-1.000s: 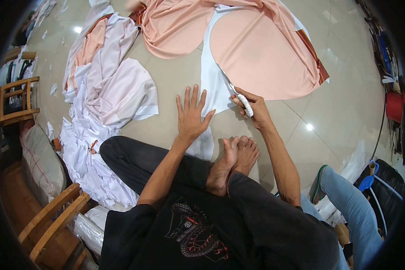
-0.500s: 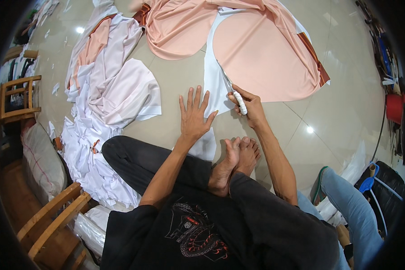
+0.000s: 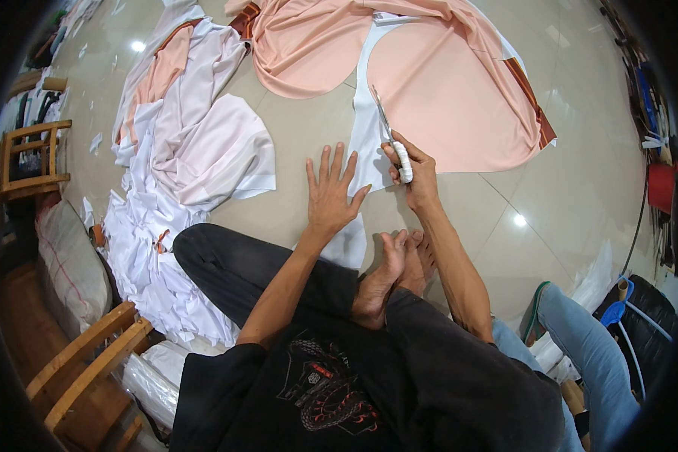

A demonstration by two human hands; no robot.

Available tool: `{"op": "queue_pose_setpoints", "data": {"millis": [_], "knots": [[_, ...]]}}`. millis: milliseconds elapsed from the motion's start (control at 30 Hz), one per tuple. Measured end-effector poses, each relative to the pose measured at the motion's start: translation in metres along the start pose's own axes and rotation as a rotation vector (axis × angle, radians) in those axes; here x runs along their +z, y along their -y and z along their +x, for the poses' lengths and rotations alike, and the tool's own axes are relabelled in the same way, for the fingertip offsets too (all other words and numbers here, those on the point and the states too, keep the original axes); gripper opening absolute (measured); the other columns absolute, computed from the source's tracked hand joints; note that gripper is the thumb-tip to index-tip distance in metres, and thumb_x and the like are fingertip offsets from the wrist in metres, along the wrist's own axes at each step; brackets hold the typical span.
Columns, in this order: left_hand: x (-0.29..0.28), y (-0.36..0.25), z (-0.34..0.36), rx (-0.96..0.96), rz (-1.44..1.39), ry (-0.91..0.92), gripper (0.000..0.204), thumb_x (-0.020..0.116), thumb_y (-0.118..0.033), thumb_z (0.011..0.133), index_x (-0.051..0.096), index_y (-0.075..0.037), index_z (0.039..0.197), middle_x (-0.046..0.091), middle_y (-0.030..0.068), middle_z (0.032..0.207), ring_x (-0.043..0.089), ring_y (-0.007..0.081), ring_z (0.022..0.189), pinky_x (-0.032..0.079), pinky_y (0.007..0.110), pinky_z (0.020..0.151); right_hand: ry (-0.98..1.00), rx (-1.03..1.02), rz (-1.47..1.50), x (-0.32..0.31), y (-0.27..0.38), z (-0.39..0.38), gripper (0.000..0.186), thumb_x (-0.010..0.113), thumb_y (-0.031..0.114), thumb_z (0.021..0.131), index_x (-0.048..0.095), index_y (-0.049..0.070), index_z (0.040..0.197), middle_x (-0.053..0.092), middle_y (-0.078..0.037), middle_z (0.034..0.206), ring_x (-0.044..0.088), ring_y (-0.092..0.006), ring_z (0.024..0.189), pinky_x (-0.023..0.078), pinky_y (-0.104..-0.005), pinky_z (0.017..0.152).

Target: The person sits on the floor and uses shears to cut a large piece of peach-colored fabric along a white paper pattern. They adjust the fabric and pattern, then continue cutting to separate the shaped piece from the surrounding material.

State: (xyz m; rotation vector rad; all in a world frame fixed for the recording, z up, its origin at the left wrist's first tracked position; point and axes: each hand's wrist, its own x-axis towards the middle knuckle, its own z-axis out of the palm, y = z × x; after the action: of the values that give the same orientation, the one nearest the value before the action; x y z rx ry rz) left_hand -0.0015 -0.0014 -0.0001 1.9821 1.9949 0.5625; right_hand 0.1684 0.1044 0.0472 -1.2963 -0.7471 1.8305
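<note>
Holding the scissors (image 3: 404,163) in my right grip (image 3: 419,173), I have my fingers curled around their white-wrapped handles, and the blades point away from me, over the border where a peach cloth (image 3: 452,98) meets a white strip (image 3: 365,139). The peach cloth spreads ahead of the right grip and off to its right, with a rounded near edge and a brown-and-orange band (image 3: 529,99) along its far right side. My left grip (image 3: 328,199) is empty, palm down, fingers spread and pointing ahead, its thumb over the near part of the strip; how hard it presses, I cannot tell. A white piece (image 3: 346,247) lies just nearer me than the left grip, beside my bare feet (image 3: 383,280). To the left of that grip, a pale cloth (image 3: 215,147) lies rumpled on the tiled floor (image 3: 497,248), and nearer me sits a heap of white fabric (image 3: 162,264). Behind the right grip, well to its right, is another person's blue-trousered leg (image 3: 591,346).
</note>
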Motion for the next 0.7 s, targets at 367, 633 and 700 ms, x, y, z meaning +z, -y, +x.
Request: {"op": "queue_pose_setpoints", "data": {"millis": [367,633,700], "knots": [[0.007,-0.019,-0.014,0.123,-0.058,0.132,0.078,0.063,-0.051,0.1,0.04,-0.014,0.165,0.019,0.0188,0.176,0.011,0.0433,0.163,0.003,0.072,0.125,0.003,0.113,-0.18,-0.09,0.016,-0.055,0.054,0.078,0.006,0.095,0.059,0.003,0.145,0.074,-0.008,0.121,0.064,-0.0059,0.083,0.049,-0.0183,0.063],[0.02,-0.06,-0.007,0.277,-0.218,0.12,0.067,0.064,-0.038,0.102,0.046,-0.011,0.16,0.025,0.0158,0.175,0.016,0.0401,0.163,0.009,0.069,0.127,-0.079,0.139,-0.244,-0.17,0.022,-0.112,0.061,0.08,0.006,0.092,0.058,0.008,0.149,0.075,-0.008,0.118,0.061,-0.0053,0.068,0.049,-0.0201,0.057],[0.026,-0.068,0.005,0.269,-0.214,0.11,0.064,0.063,-0.035,0.102,0.046,-0.011,0.16,0.027,0.0147,0.175,0.018,0.0399,0.162,0.011,0.068,0.127,-0.033,0.169,-0.274,-0.164,0.029,-0.119,0.067,0.08,0.007,0.092,0.055,0.01,0.154,0.075,-0.007,0.118,0.061,-0.0052,0.068,0.049,-0.0202,0.057]]}}
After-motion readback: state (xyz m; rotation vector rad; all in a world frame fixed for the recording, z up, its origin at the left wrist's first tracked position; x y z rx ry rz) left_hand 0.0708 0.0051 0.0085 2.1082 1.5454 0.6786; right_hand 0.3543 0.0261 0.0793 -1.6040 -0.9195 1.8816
